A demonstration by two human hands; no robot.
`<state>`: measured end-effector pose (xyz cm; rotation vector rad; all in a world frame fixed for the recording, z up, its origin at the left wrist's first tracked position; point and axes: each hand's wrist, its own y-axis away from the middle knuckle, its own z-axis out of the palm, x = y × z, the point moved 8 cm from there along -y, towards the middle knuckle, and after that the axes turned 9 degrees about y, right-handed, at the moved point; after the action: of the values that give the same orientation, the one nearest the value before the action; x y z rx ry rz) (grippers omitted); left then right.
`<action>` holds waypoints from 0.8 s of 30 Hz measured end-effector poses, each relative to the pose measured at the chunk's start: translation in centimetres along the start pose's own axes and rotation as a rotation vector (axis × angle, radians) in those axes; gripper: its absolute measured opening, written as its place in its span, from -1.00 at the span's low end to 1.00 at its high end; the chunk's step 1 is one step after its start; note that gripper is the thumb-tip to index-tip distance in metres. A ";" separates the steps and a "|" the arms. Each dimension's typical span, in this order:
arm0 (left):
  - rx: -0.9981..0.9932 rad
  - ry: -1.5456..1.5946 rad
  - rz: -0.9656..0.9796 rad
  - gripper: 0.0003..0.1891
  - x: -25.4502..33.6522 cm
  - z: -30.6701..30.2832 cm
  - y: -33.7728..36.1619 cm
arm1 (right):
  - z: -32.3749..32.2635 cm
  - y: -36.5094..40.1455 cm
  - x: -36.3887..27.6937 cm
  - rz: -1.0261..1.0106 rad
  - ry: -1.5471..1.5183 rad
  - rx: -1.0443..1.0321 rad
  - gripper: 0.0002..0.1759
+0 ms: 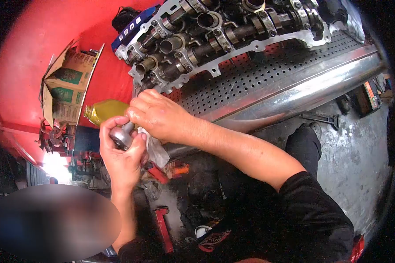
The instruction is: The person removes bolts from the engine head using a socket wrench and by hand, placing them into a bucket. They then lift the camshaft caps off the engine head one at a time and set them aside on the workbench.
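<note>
A rounded grey metal part (123, 135) sits in my left hand (123, 151), its fingers and thumb wrapped round it. My right hand (155, 113) is closed at the upper end of the same part, against the left fingertips; what exactly its fingers grip is hidden. A white cloth (155, 149) hangs below my right hand, beside the left thumb. Just behind both hands lies a bottle of yellow liquid (107, 110), its neck pointing left. Above them, a cylinder head with camshafts (223, 41) rests on a perforated metal surface (245, 79).
An open cardboard box (68, 87) stands at the left on the red surface. A shiny rounded metal edge (285, 103) runs in front of the cylinder head. Red tools (163, 228) and a metal wrench (322, 119) lie lower down. A blurred oval covers the bottom left.
</note>
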<state>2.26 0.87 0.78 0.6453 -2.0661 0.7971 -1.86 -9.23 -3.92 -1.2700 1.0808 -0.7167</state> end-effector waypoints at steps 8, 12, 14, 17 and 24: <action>-0.164 -0.323 0.359 -0.62 2.0 -0.2 -1.4 | -0.2 0.1 0.2 0.011 0.028 0.039 -0.81; -0.083 -0.334 0.482 -0.63 2.6 -0.2 -0.4 | -0.3 -0.3 -0.8 -0.018 0.023 0.037 -0.71; 0.008 -0.069 0.364 -0.62 1.6 -1.2 -0.2 | -0.1 -0.8 -1.5 -0.070 0.057 0.065 -0.72; 0.112 0.322 0.176 -0.62 0.3 -1.1 -0.5 | 0.3 -2.4 -1.1 -0.095 0.046 0.060 -0.75; 0.051 0.499 -0.002 -0.68 -1.0 -0.9 -2.2 | 1.4 -2.7 0.3 -0.079 0.111 -0.024 -0.79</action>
<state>4.69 0.17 1.07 0.4207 -1.5956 0.9067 -0.14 -9.51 -1.43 -1.3119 1.1367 -0.8448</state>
